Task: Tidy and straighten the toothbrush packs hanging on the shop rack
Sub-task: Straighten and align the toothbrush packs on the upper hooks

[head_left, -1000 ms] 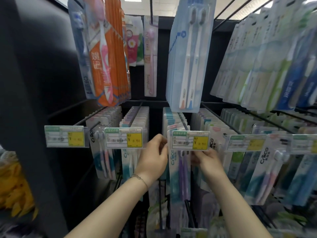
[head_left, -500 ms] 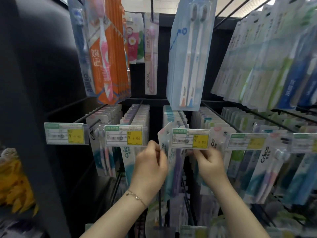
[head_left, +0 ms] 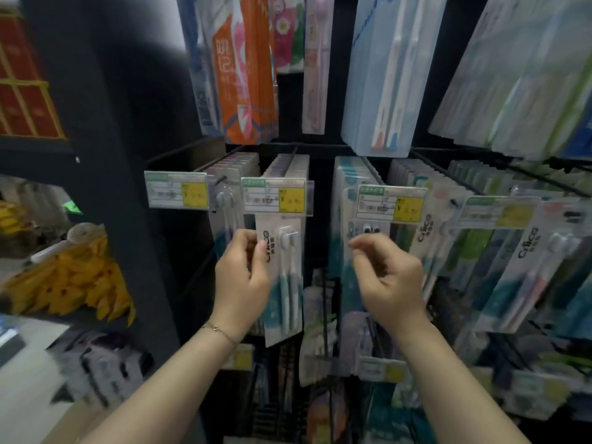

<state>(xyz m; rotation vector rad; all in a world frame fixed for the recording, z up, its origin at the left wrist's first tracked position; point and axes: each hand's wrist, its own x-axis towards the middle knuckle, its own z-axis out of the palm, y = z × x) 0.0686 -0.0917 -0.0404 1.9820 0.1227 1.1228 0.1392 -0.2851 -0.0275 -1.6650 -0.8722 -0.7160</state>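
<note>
1. Head view – the left hand (head_left: 243, 280) grips a toothbrush pack (head_left: 288, 283) by its left edge, thumb on the front of the white card and fingers curled behind it.
2. That pack hangs on the second peg from the rack's left edge, just under a yellow price tag (head_left: 277, 196), roughly upright.
3. On the right hand (head_left: 390, 277) the fingers are curled and the thumb and forefinger tips meet at the left edge of a neighbouring pack (head_left: 358, 225) – blur hides whether the edge is nipped between them.
4. Both forearms reach up from the bottom edge of the picture, backs of the hands toward the camera; a thin bracelet (head_left: 217, 330) circles the left wrist.
5. A dark upright (head_left: 128, 187) bounds the rack on the left. Orange packs (head_left: 243, 75) and pale blue packs (head_left: 384, 75) hang on the row above, and yellow goods (head_left: 70, 283) sit on a shelf beyond the upright.
</note>
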